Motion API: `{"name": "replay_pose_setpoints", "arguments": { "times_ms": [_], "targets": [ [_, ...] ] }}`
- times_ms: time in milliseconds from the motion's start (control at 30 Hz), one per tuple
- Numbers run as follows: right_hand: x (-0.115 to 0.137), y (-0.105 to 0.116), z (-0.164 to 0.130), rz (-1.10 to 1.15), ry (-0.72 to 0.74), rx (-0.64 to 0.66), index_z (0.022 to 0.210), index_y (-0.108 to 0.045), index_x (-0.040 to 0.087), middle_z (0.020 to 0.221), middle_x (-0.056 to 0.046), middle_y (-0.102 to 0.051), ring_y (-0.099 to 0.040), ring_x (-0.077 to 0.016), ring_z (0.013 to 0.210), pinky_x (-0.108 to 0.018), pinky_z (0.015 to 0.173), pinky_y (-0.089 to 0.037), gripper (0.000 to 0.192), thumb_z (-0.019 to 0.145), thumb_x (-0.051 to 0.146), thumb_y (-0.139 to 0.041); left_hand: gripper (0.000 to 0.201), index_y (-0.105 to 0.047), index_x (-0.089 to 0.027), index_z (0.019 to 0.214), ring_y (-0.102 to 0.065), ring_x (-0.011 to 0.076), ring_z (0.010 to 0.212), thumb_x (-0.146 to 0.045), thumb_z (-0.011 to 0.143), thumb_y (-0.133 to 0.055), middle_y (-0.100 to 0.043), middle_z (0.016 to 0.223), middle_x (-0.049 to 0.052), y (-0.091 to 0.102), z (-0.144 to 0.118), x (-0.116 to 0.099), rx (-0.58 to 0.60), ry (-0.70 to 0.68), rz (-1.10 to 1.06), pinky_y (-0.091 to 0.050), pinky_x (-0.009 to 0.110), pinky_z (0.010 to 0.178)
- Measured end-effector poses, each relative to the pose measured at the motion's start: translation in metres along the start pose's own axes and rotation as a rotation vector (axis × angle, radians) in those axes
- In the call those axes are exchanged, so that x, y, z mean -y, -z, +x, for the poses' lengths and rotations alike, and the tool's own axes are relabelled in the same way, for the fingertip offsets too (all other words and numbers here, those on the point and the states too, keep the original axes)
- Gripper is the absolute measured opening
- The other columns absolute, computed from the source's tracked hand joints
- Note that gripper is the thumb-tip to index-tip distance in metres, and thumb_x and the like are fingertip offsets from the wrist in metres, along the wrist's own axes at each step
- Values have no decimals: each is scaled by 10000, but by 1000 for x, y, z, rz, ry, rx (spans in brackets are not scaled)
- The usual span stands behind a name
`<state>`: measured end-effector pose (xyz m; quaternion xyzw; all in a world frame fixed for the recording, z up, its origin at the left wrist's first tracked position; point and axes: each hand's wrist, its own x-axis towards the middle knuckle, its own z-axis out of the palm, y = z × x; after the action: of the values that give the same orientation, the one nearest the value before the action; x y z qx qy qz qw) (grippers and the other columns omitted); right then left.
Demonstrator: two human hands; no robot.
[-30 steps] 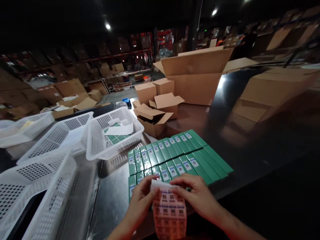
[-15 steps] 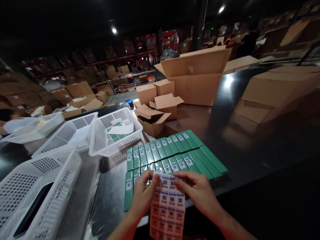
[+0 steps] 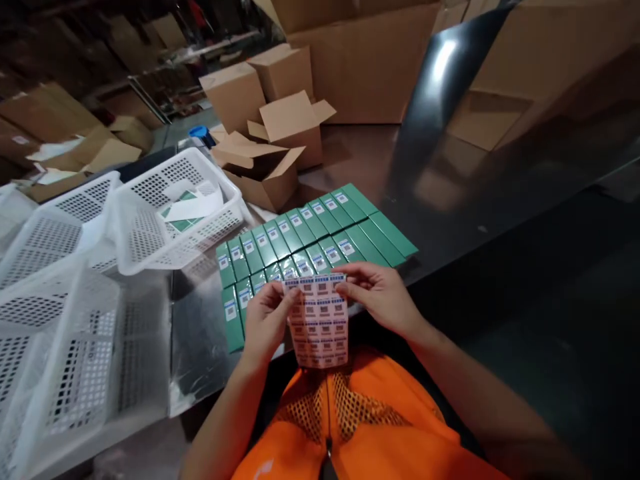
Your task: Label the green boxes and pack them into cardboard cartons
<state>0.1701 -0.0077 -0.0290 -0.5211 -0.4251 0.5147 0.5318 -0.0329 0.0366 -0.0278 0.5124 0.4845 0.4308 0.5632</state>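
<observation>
Pinching the label sheet at its top corners, left hand and right hand hover above green boxes.

The label sheet and both hands cover the near ends of the green boxes at six o'clock, the labels' print is too small to read, and the white baskets at nine o'clock run off the left edge, perhaps three of them.

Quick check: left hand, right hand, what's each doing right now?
Left hand: closed, pinching the left edge of the sticker sheet.
Right hand: closed, fingers gripping the sheet's top right corner.
</observation>
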Motion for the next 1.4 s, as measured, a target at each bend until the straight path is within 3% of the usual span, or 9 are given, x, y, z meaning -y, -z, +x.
{"name": "replay_pose_setpoints", "arguments": {
  "times_ms": [167, 300, 400, 567, 767, 1033, 1233, 1300, 1400],
  "targets": [
    [-2, 6, -8, -148, 220, -64, 866, -734, 230, 894, -41, -693, -667, -192, 841, -348, 766, -571, 190, 825, 415, -749, 449, -580, -156, 640, -555, 99, 512, -527, 673, -829, -638, 584, -7, -4, -2, 8, 11, 43, 12, -465, 188, 496],
    [17, 35, 3, -234, 418, -212, 806, -703, 250, 966, -48, -669, -641, -204, 964, -375, 922, -516, 194, 843, 439, -725, 454, -567, -157, 639, -566, 101, 501, -509, 644, -854, -646, 588, -9, -4, -1, 15, -17, 100, -63, -482, 189, 482],
    [33, 65, 32, -290, 268, -262, 865, -690, 230, 854, -32, -673, -649, -187, 825, -341, 809, -533, 232, 784, 436, -758, 449, -551, -163, 637, -569, 98, 496, -492, 650, -857, -642, 584, -17, -2, -1, 19, -29, 110, -110, -485, 182, 476],
    [38, 91, 83, -391, -132, 27, 838, -690, 182, 589, 25, -577, -511, -112, 541, -250, 520, -427, 285, 662, 357, -830, 405, -583, -158, 645, -566, 92, 508, -476, 699, -828, -641, 580, -12, 1, -1, 23, -40, 57, -31, -470, 168, 484],
    [33, 88, 100, -401, -297, 27, 1453, -401, 190, 567, 63, -614, -564, -131, 538, -234, 530, -474, 845, 698, 116, -774, 369, -595, -160, 655, -554, 93, 512, -461, 752, -786, -636, 577, -14, 3, -2, 29, -52, 11, 38, -450, 167, 487],
    [31, 80, 104, -592, -331, -47, 1293, -441, 176, 617, 46, -636, -592, -154, 557, -246, 538, -485, 682, 710, 140, -791, 361, -596, -166, 669, -561, 103, 528, -463, 777, -771, -646, 597, -10, 5, -3, 33, -22, 16, 31, -460, 178, 500],
    [44, 80, 109, -1317, -128, -74, 1084, -638, 224, 853, -37, -668, -642, -267, 825, -341, 701, -470, 559, 613, 404, -880, 370, -590, -167, 657, -537, 106, 529, -470, 779, -766, -621, 587, -8, 5, -3, 33, -25, 11, 21, -434, 185, 499],
    [44, 69, 102, -1288, 13, -86, 1041, -672, 220, 902, -48, -650, -623, -250, 830, -338, 710, -464, 509, 634, 454, -868, 371, -589, -167, 656, -532, 108, 538, -472, 788, -755, -616, 593, -5, 4, -3, 33, -19, 15, 18, -431, 190, 508],
    [35, 40, 76, -868, 136, 184, 1002, -707, 209, 912, -41, -638, -602, -182, 769, -304, 692, -474, 350, 748, 430, -801, 370, -585, -166, 654, -515, 106, 540, -469, 791, -748, -603, 591, -7, 4, -2, 33, -18, 11, 33, -422, 189, 509]
  ]
}}
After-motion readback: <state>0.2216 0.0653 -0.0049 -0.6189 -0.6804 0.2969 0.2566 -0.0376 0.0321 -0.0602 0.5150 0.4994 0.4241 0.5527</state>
